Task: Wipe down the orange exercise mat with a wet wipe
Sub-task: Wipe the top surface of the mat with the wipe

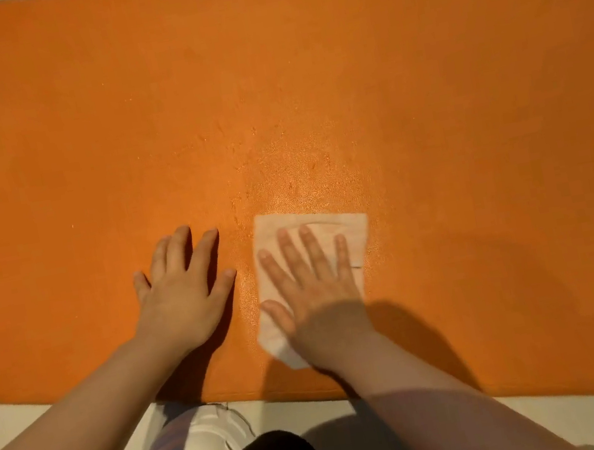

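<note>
My right hand (319, 299) lies flat with straight fingers (311, 250) spread across the wet wipe (343, 229), pressing rather than gripping it, while my left hand (182, 299) rests open and empty just beside it, bracing on the orange mat (303, 86), which lies along the floor (318, 406). With nothing pinched, I reckon the wipe could bunch or slip from under my palm on a fast stroke. Leaning hard on my left hand might also shift the mat across the smooth floor.
</note>
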`<state>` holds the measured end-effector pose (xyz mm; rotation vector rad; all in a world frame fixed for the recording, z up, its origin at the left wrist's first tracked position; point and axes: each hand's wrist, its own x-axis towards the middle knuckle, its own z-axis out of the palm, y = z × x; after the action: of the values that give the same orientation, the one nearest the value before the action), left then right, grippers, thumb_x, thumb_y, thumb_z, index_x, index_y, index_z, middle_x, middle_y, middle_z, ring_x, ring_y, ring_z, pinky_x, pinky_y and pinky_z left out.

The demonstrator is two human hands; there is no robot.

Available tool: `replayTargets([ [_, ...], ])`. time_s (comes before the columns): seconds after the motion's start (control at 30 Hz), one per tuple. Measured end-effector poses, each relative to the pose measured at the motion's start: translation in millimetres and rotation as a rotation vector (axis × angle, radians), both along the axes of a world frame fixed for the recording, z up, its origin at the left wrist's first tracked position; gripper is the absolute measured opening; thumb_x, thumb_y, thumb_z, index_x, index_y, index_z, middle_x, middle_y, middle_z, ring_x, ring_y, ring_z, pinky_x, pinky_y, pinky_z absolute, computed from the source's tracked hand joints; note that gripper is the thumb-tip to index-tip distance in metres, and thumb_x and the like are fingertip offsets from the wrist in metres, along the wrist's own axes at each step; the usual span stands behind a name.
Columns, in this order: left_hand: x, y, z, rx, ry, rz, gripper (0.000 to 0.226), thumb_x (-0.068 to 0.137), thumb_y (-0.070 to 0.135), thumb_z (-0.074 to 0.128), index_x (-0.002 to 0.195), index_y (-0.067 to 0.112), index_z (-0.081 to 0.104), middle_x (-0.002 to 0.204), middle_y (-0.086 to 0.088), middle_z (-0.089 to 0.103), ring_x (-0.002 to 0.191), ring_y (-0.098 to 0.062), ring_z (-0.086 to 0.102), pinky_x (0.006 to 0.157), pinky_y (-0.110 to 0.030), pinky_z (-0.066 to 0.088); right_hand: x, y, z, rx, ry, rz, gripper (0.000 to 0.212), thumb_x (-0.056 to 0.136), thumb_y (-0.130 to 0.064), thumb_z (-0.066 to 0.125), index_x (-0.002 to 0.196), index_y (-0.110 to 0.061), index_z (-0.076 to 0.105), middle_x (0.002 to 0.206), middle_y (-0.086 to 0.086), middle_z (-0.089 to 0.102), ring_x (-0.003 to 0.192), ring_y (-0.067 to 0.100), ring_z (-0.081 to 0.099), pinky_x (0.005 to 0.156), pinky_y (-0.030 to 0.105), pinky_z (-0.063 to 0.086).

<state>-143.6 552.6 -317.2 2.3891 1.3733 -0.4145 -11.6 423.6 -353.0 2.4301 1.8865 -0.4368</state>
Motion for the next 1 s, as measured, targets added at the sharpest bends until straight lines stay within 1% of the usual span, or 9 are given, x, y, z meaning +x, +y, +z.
replayTargets([
  [0.13, -3.3, 0.3, 1.5, -0.018, 0.013, -0.012, 0.072, 0.092, 0.071, 0.014, 0.156, 0.037, 0.014, 0.165, 0.002, 0.001, 0.151, -0.023, -0.003, 0.118, -0.06, 0.009, 28.6, 16.9, -4.5, 0.074, 0.029, 0.152, 0.061, 0.099, -0.06, 0.013, 0.154, -0.036, 0.003, 0.162, -0.003, -0.008, 0.151, 0.02, -0.004, 0.117, 0.05, -0.01],
  [0.23, -7.3, -1.2, 3.6, -0.043, -0.002, -0.018, 0.074, 0.088, 0.067, 0.014, 0.156, 0.039, 0.011, 0.166, 0.005, -0.003, 0.152, -0.021, -0.007, 0.118, -0.059, 0.006, 84.1, 13.4, -8.8, 0.118, 0.003, -0.16, 0.067, 0.095, -0.062, 0.02, 0.153, -0.03, 0.029, 0.161, 0.003, 0.02, 0.148, 0.026, 0.024, 0.116, 0.044, 0.001],
  [0.37, -8.8, -1.3, 4.9, -0.063, 0.002, -0.017, 0.076, 0.083, 0.065, 0.013, 0.155, 0.041, 0.006, 0.165, 0.008, -0.007, 0.151, -0.018, -0.01, 0.119, -0.057, 0.004, 165.2, -17.0, -0.2, -0.008, 0.001, -0.531, 0.068, 0.095, -0.066, 0.01, 0.156, -0.036, 0.006, 0.165, -0.002, -0.005, 0.151, 0.02, -0.006, 0.119, 0.048, -0.011],
  [0.53, -10.2, -2.0, 2.8, -0.059, -0.01, -0.024, 0.087, 0.074, 0.073, -0.003, 0.155, 0.042, 0.004, 0.165, 0.008, -0.007, 0.151, -0.017, -0.011, 0.118, -0.058, 0.004, 175.5, -28.1, 6.5, -0.024, 0.026, -0.817, 0.067, 0.1, -0.058, 0.013, 0.158, -0.025, 0.005, 0.165, 0.003, -0.006, 0.151, 0.024, -0.008, 0.118, 0.058, -0.005],
  [0.63, -4.4, -0.5, 0.0, 0.01, -0.024, -0.019, 0.081, 0.082, 0.07, 0.005, 0.155, 0.038, 0.02, 0.162, 0.001, 0.016, 0.148, -0.023, 0.007, 0.113, -0.065, 0.017, 132.4, -9.5, -2.6, 0.021, 0.021, -0.643, 0.069, 0.099, -0.056, 0.014, 0.157, -0.018, 0.017, 0.164, 0.01, 0.009, 0.151, 0.032, 0.004, 0.117, 0.06, -0.001],
  [0.7, 5.3, 4.4, 1.1, 0.091, -0.054, 0.025, 0.073, 0.088, 0.065, 0.017, 0.15, 0.03, 0.035, 0.146, -0.006, 0.04, 0.135, -0.028, 0.028, 0.103, -0.065, 0.033, 93.7, 4.3, -8.0, 0.078, 0.006, -0.403, 0.068, 0.094, -0.053, 0.027, 0.15, -0.015, 0.037, 0.157, 0.015, 0.032, 0.145, 0.038, 0.026, 0.115, 0.061, 0.009],
  [0.77, 16.6, 13.4, 1.7, 0.141, -0.059, 0.068, 0.071, 0.089, 0.062, 0.022, 0.145, 0.025, 0.043, 0.13, -0.01, 0.049, 0.122, -0.03, 0.038, 0.096, -0.06, 0.038, 62.7, 17.3, -12.2, 0.11, -0.001, -0.195, 0.065, 0.093, -0.053, 0.03, 0.147, -0.019, 0.042, 0.154, 0.011, 0.038, 0.143, 0.036, 0.032, 0.113, 0.063, 0.011],
  [0.87, 32.5, 25.2, 0.7, 0.196, -0.045, 0.067, 0.064, 0.091, 0.057, 0.03, 0.143, 0.023, 0.045, 0.13, -0.01, 0.048, 0.12, -0.028, 0.037, 0.097, -0.058, 0.037, 53.0, 33.3, -11.5, 0.139, -0.009, 0.016, 0.063, 0.096, -0.058, 0.024, 0.15, -0.028, 0.037, 0.157, 0.004, 0.032, 0.147, 0.028, 0.025, 0.114, 0.062, 0.011],
  [1.0, 54.4, 29.9, -1.8, 0.151, -0.024, 0.104, 0.053, 0.102, 0.045, 0.037, 0.152, 0.028, 0.032, 0.156, -0.006, 0.026, 0.143, -0.027, 0.02, 0.112, -0.054, 0.021, 109.7, 51.1, -15.2, 0.12, -0.016, 0.107, 0.061, 0.096, -0.063, 0.018, 0.152, -0.038, 0.017, 0.163, -0.002, 0.009, 0.15, 0.023, 0.01, 0.116, 0.053, 0.001],
])
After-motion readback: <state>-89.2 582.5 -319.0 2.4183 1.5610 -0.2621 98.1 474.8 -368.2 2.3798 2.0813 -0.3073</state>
